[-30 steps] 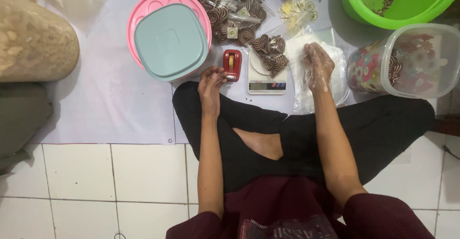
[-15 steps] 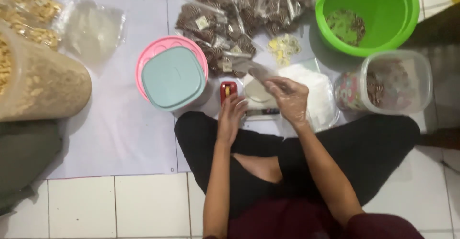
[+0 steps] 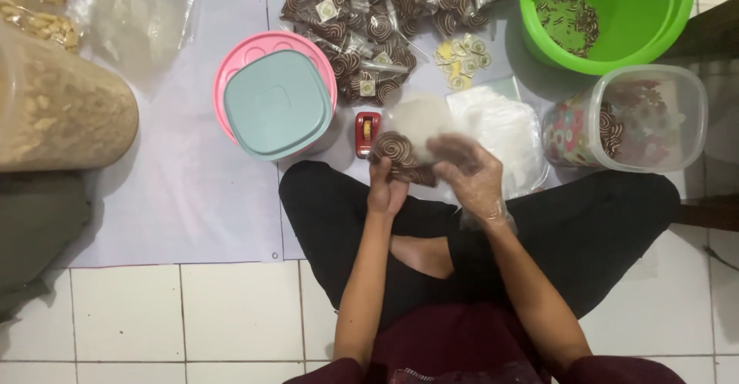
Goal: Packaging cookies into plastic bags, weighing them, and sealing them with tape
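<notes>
I sit cross-legged on a tiled floor. My left hand [image 3: 385, 187] grips the bottom of a clear plastic bag of brown spiral cookies [image 3: 412, 141], held just above my knees. My right hand [image 3: 469, 176], in a thin transparent glove, is on the same bag from the right. The bag's upper part is blurred. A small red tape dispenser [image 3: 367, 133] lies just left of the bag on the white sheet [image 3: 192, 199].
A teal lid on a pink one [image 3: 275, 103] lies at left. Several packed cookie bags [image 3: 369, 22] pile behind. A green basin [image 3: 608, 14], a clear tub with cookies [image 3: 639, 118], small yellow labels [image 3: 462, 57], empty bags [image 3: 508, 126] and a large snack sack [image 3: 61, 114] surround me.
Both hands have come together and lifted a filled cookie bag off the spot by the small scale; earlier the left hand was at the tape dispenser and the right on the empty bags.
</notes>
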